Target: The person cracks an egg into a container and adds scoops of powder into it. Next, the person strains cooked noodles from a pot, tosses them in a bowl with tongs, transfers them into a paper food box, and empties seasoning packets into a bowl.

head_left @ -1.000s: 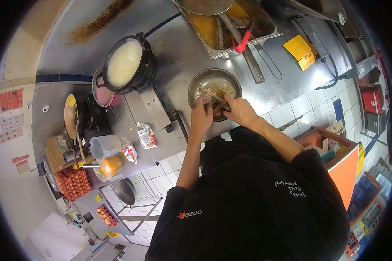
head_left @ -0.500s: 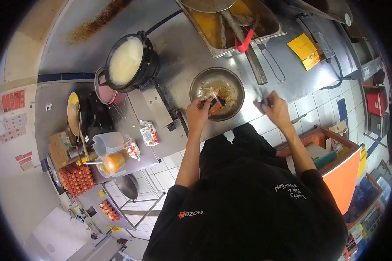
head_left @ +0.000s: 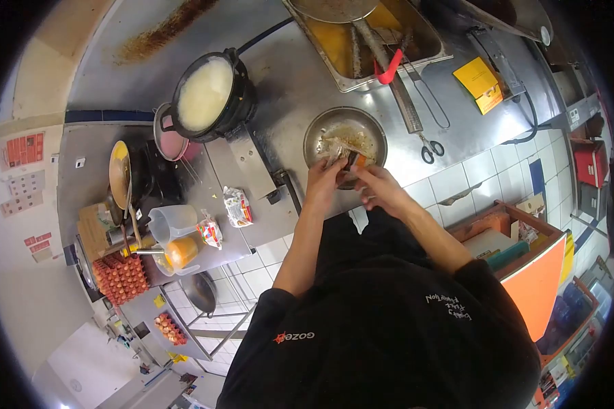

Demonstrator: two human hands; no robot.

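My left hand pinches a small orange-and-black packet with a clear plastic part, above the near side of a metal pan. At the packet's other side is my right hand, its thumb and fingers closed on the edge. Inside the pan lie oil and small chopped or browned bits; the hands and packet cover its near part. A pair of dark-handled scissors lies on the steel counter to the right of the pan.
A black pot with pale contents stands at the back left. Behind the pan is a tray of oil with a strainer across it. Left are a plastic jug, printed packets and egg trays. A yellow card lies right.
My right hand has let go of the scissors at the counter's edge and moved left to the packet. My left hand still holds the packet over the pan.
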